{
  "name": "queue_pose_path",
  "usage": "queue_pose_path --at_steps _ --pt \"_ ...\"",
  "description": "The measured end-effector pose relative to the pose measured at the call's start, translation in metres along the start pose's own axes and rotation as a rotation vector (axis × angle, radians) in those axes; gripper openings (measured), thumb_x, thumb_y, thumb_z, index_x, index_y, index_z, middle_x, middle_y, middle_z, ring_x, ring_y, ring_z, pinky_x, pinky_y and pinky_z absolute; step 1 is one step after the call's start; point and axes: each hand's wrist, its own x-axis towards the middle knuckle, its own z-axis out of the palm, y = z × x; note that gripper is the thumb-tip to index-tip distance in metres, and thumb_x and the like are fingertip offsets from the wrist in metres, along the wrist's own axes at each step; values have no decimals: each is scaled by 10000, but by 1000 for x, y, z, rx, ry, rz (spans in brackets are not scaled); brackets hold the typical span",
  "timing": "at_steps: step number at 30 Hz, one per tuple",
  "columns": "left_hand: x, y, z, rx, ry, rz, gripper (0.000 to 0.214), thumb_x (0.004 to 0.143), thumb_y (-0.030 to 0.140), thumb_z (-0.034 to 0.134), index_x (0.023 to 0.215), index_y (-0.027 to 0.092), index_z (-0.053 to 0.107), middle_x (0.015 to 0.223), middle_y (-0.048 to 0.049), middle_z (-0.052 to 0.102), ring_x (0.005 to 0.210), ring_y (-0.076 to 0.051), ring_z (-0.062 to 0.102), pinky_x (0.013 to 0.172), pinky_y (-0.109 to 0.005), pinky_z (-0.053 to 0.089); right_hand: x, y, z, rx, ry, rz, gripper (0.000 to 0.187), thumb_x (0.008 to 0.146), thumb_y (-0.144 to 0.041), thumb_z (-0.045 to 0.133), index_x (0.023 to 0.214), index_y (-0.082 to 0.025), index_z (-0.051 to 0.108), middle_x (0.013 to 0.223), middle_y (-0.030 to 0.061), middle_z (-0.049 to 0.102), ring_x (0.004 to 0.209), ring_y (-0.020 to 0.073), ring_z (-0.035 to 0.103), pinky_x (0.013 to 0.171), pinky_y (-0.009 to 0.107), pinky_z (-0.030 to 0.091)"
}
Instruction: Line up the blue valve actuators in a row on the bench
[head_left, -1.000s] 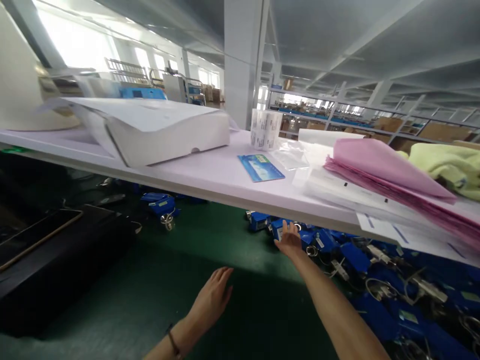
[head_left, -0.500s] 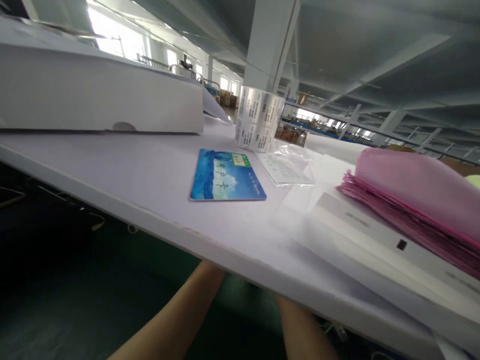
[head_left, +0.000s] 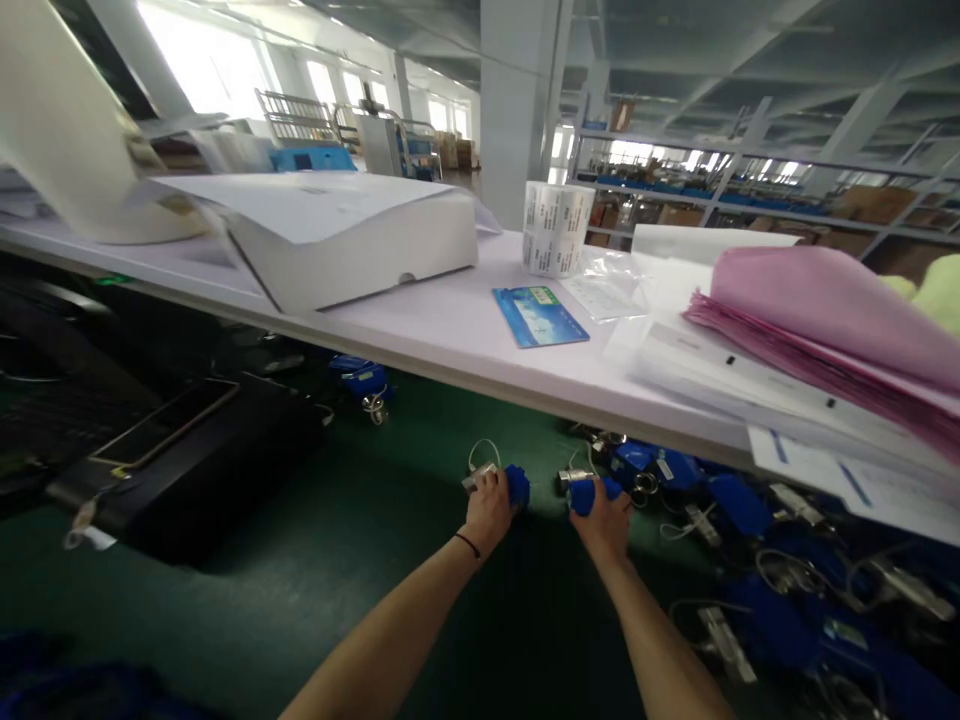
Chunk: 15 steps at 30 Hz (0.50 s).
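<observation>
Below the white table's edge, my left hand point(head_left: 489, 512) is closed around a blue water meter point(head_left: 517, 487) with a metal pipe fitting and a looped pale wire. To its right, my right hand point(head_left: 606, 518) grips a second blue water meter point(head_left: 580, 496), which also has a metal fitting. Both meters are low, over the dark green floor, with a small gap between them. My fingers partly cover each one. More blue water meters point(head_left: 739, 503) lie crowded together to the right of my right hand.
On the white table point(head_left: 442, 335) are a blue card point(head_left: 541, 318), a label roll point(head_left: 555, 230), a white box point(head_left: 375, 262) and pink bags point(head_left: 817, 310). Below, at left, a phone point(head_left: 169, 422) rests on a black case point(head_left: 225, 480). Another blue meter point(head_left: 360, 378) lies under the table.
The view has shifted, showing more beneath the table. My hands, previously hidden under its edge, are now visible, each holding a blue water meter.
</observation>
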Motion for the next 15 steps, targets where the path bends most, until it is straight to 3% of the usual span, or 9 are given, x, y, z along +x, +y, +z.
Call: queue_pose_path --at_steps 5,9,12,15 --pt "-123 -3 -13 0 -94 -31 567 804 280 558 1289 65 358 1264 -237 438 1187 -353 431 902 -449 442 -149 39 9 59 -42 51 703 771 -374 596 1393 -208 311 1261 187 384 1136 360 461 910 447 409" --pt "-218 -6 -33 -56 -207 -66 528 806 271 531 1274 82 377 1290 -242 433 1210 -361 425 950 -476 408 -272 63 3 41 -219 46 843 739 -304 639 1444 -259 179 1255 155 407 1110 328 502 880 448 456" --pt "-265 -15 -54 -154 -361 -108 487 827 378 515 1208 82 451 1220 -230 505 1140 -336 507 940 -438 423 -334 73 -11 -15 -409 -48 868 722 -187 647 1444 -331 188 1283 129 410 1136 299 506 872 432 471" --pt "-282 -33 -76 -286 -585 -224 487 850 510 437 1061 86 550 1030 -206 618 927 -293 629 778 -374 504 -365 76 -22 -142 -471 -153 792 685 -148 678 1389 -307 352 1383 139 344 1264 351 386 940 479 419"
